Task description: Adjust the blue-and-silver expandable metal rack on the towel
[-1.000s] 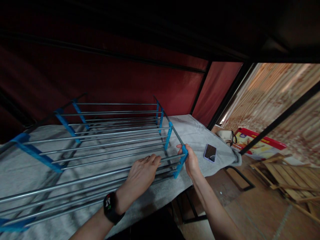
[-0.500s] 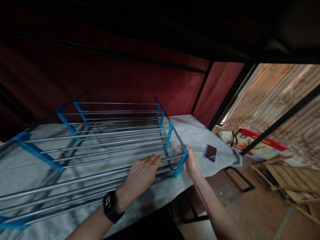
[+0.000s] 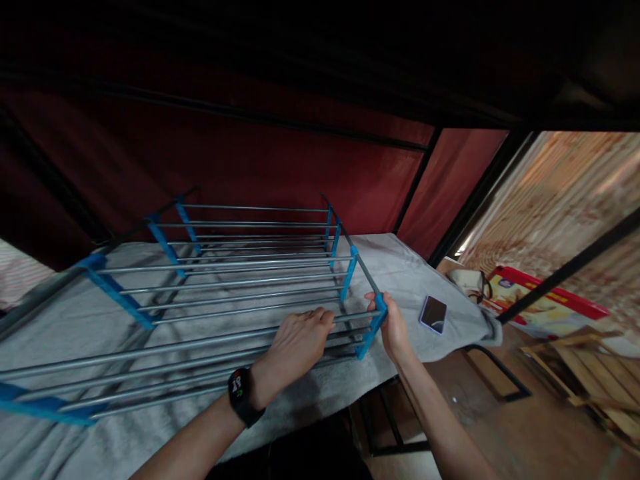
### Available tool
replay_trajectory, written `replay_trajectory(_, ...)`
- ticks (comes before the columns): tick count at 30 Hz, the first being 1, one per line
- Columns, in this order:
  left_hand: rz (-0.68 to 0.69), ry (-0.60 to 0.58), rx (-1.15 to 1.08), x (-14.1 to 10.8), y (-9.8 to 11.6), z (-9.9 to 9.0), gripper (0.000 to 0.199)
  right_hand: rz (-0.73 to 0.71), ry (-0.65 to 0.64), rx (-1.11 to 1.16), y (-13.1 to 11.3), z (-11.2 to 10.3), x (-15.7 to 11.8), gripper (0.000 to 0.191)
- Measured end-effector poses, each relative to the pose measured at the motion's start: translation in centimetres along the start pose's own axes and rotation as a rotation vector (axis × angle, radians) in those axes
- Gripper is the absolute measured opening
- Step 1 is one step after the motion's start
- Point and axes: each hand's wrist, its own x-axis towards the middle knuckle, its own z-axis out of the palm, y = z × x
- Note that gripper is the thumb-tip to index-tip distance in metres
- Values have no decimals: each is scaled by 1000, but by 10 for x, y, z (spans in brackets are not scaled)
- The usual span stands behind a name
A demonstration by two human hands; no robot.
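my right hand [image 3: 395, 327] grips a blue bracket [image 3: 373, 331]; my left hand [image 3: 303, 340] curls over the front rod [image 3: 150, 351]. the rack [image 3: 349, 273] spans the bench [image 3: 395, 257] from back edge toward front, its visible tiers already rodded; whether joints remain loose, i cannot tell.

The left edge cuts off the rack's [image 3: 240, 283] nearest blue bracket [image 3: 43, 409].

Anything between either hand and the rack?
Nothing visible. Both touch the rack: the right hand grips the near right blue bracket; the left hand is on the front tube. The phone lies to the right, clear of both.
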Motion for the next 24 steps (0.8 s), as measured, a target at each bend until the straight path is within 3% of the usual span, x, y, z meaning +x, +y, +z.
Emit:
replay_trajectory(3,20,69,76,-9,5,-5,16,4,-14,-9,1,-6,-2,45)
replay_trajectory(7,8,141,225,-28,-2,-12,42,26,-44,6,5,-13,5,42)
replay_trajectory(11,-53,87,226,-42,-14,-14,23,48,-66,-16,7,-16,8,42)
replay_trajectory(24,0,30,142,-40,-20,-20,28,57,-19,16,11,-21,9,34)
